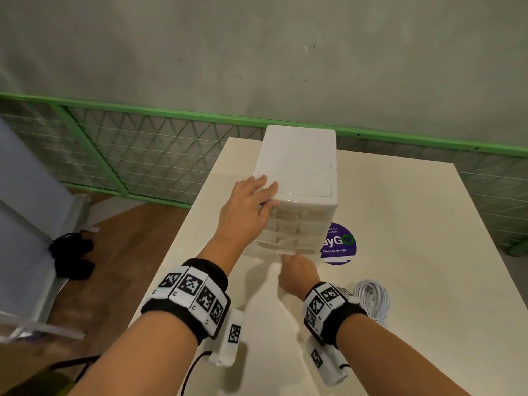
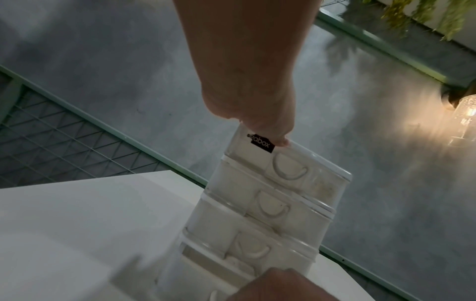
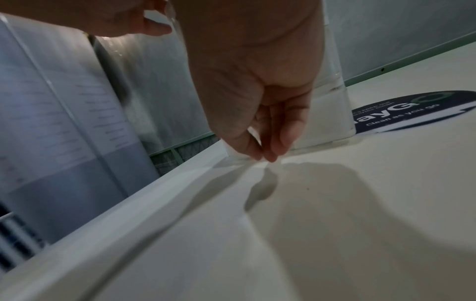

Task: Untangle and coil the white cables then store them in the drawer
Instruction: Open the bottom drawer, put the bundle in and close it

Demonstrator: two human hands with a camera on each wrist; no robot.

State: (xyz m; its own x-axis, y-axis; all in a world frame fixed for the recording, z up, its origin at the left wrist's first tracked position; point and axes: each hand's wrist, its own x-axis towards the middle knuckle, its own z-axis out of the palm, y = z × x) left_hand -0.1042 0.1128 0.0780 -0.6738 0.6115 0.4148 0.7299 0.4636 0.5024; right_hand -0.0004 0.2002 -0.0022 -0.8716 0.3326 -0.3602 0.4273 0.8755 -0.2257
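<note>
Cable (image 1: 373, 302) coiled white beside right hand (image 1: 297, 274) pinching bottom drawer (image 1: 281, 251) — left hand (image 1: 245, 207) flat atop cabinet (image 1: 297, 167).

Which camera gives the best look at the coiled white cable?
The head view: the coiled cable lies in plain sight on the table beside the right wrist. Neither wrist view shows it.
</note>
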